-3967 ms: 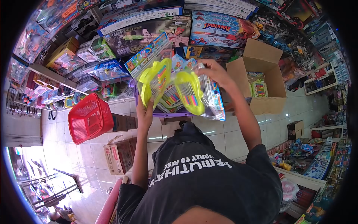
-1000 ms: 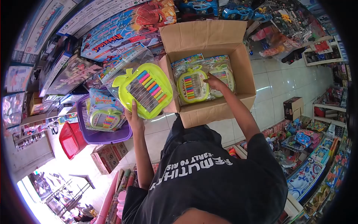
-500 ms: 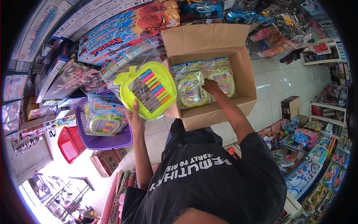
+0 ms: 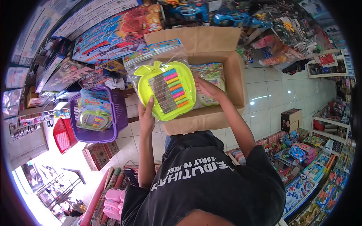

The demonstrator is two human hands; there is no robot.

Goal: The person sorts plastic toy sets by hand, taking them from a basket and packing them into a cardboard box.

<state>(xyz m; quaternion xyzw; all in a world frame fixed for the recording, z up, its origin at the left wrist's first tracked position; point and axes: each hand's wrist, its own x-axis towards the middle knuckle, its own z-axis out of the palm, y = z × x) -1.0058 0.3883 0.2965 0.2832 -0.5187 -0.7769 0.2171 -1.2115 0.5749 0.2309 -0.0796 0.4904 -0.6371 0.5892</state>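
Note:
A lime-green, apple-shaped toy abacus (image 4: 142, 90) with rows of coloured beads is held up in a clear plastic bag. My left hand (image 4: 146, 113) grips its lower left edge, thumb on the front. At the abacus's right edge is my right hand (image 4: 208, 89), its fingers against the bag's side; part of the fingertips is hard to make out. Behind and below it, an open cardboard box (image 4: 235, 79) contains another bagged abacus (image 4: 207, 98), partly hidden by the right hand and the raised abacus.
Left of the box, a purple basket (image 4: 120, 113) carries bagged toys including a small green abacus (image 4: 94, 119). Beside it are a red basket (image 4: 64, 135) and a patterned carton (image 4: 98, 154). Toy shelves line both sides; a dark box (image 4: 291, 119) stands on the tiled floor at right.
The held abacus has moved right, now overlapping the box. My right hand has left the bagged abacus in the box and come to the held abacus's right edge. The view has shifted slightly.

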